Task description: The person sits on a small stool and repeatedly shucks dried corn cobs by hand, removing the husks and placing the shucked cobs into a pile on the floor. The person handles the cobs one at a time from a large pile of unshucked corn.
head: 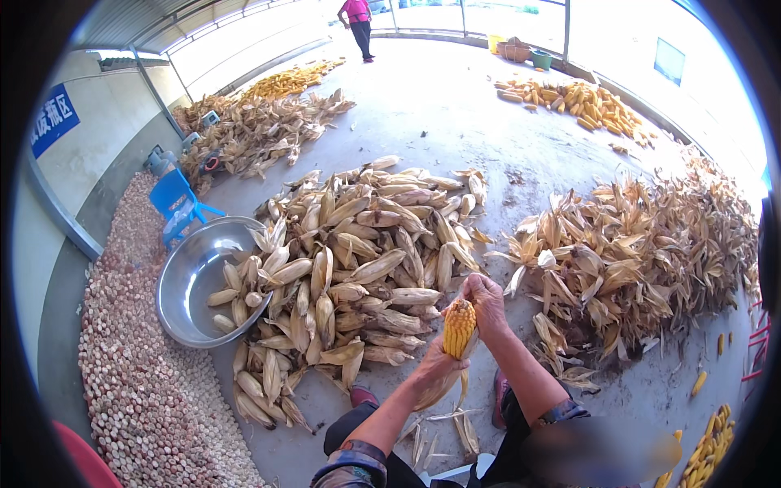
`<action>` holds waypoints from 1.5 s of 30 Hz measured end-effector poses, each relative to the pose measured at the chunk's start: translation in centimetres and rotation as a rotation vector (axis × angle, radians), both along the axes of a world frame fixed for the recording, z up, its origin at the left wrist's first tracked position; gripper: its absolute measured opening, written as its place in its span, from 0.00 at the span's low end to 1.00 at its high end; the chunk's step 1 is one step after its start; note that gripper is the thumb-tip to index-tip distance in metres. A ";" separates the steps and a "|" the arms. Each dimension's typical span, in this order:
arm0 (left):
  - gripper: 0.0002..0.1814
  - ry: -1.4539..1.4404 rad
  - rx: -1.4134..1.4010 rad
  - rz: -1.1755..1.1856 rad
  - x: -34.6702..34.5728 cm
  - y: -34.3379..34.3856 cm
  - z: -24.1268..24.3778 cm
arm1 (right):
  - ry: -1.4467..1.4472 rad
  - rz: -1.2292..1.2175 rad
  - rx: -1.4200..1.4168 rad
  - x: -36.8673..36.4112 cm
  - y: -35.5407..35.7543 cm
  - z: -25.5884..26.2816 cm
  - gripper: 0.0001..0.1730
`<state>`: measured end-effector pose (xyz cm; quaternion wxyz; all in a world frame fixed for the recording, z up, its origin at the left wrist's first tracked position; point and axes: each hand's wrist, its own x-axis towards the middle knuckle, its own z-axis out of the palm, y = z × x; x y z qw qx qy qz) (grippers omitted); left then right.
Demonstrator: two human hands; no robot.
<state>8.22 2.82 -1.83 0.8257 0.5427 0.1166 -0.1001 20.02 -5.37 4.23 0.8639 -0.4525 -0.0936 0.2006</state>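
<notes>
A yellow ear of corn (459,329), its kernels bare toward the tip, stands upright in front of me. My left hand (440,366) is wrapped around its lower part, and peeled husk (438,391) hangs beneath that hand. Beside the tip, the fingers of my right hand (486,305) are closed on husk at the ear's right side; exactly what they pinch is partly hidden. Just beyond my hands lies a large heap of unhusked corn ears (366,256). Loose husk strips (467,430) are on the concrete floor between my shoes.
Left of the heap, a steel basin (189,287) holds some ears. Garlic bulbs (140,366) spread along the wall near a blue plastic chair (177,198). Discarded husks (634,262) pile up at right. Husked cobs (595,107) lie farther back, and a person (359,24) stands at the far end.
</notes>
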 end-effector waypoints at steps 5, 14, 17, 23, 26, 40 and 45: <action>0.27 -0.147 0.207 0.198 0.3 -0.6 1.6 | 0.247 -0.040 0.059 0.0 -0.2 0.1 0.18; 0.28 -0.312 0.996 0.303 1.0 1.2 2.9 | 0.282 -0.038 0.124 0.4 -0.8 2.1 0.20; 0.25 -0.225 0.401 0.385 1.1 4.0 2.9 | 0.050 -0.041 0.116 1.5 -2.0 2.6 0.21; 0.39 0.141 -0.515 -0.321 -0.7 4.3 3.3 | -0.302 0.078 -0.336 -1.4 -0.7 1.9 0.20; 0.33 0.178 -0.576 -0.406 -0.7 3.9 0.9 | -0.346 0.156 -0.333 -2.5 0.4 0.0 0.18; 0.22 0.155 -0.019 -0.067 -1.2 0.5 1.5 | 0.150 0.333 0.082 -2.7 1.1 1.3 0.19; 0.21 0.152 0.052 -0.075 -1.3 0.6 2.5 | 0.171 0.324 0.089 -2.6 0.9 1.3 0.19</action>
